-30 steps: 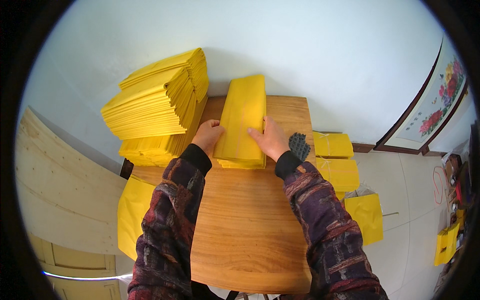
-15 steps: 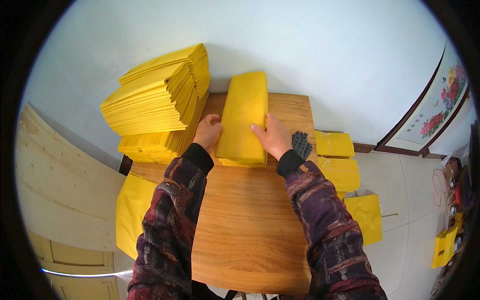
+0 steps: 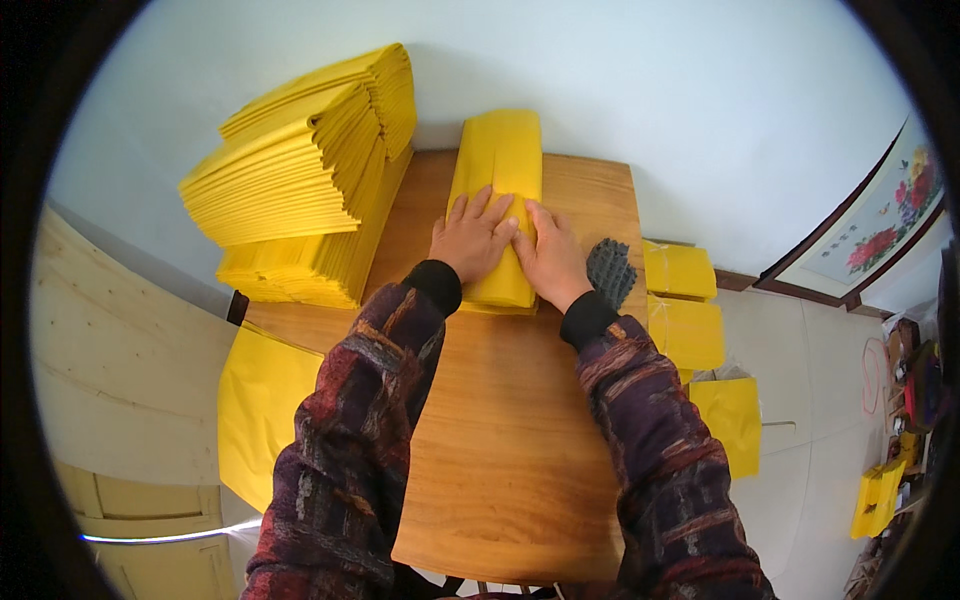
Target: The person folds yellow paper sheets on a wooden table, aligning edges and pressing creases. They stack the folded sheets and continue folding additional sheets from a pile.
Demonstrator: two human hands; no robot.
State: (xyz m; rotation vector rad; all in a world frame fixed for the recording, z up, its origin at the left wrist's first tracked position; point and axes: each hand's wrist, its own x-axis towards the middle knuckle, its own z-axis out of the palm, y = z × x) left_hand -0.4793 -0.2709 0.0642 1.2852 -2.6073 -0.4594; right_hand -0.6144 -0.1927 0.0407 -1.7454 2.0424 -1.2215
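Note:
A narrow stack of folded yellow sheets (image 3: 505, 145) lies lengthwise on the wooden table (image 3: 510, 450), towards its far edge. Flat on top of it rests my left hand (image 3: 470, 242), fingers spread and nothing held. My right hand (image 3: 553, 262) presses the stack's right edge, thumb and forefinger stretched apart on the yellow surface. Its other fingers are mostly hidden along the side. Both hands nearly meet at the middle of the stack. To the left rises a tall, fanned pile of folded yellow sheets (image 3: 280, 185), leaning against the wall.
A dark grey textured piece (image 3: 611, 272) lies near the table's right edge. Beyond that edge are tied yellow bundles (image 3: 686, 332) and a yellow sheet or bag (image 3: 728, 425). Another large yellow sheet (image 3: 262, 395) hangs at the left. A framed flower picture (image 3: 870, 220) leans against the wall.
My left hand has moved from beside the stack onto its top and flattened out. My right hand has shifted slightly inward over the right edge. The whole view has shifted a little.

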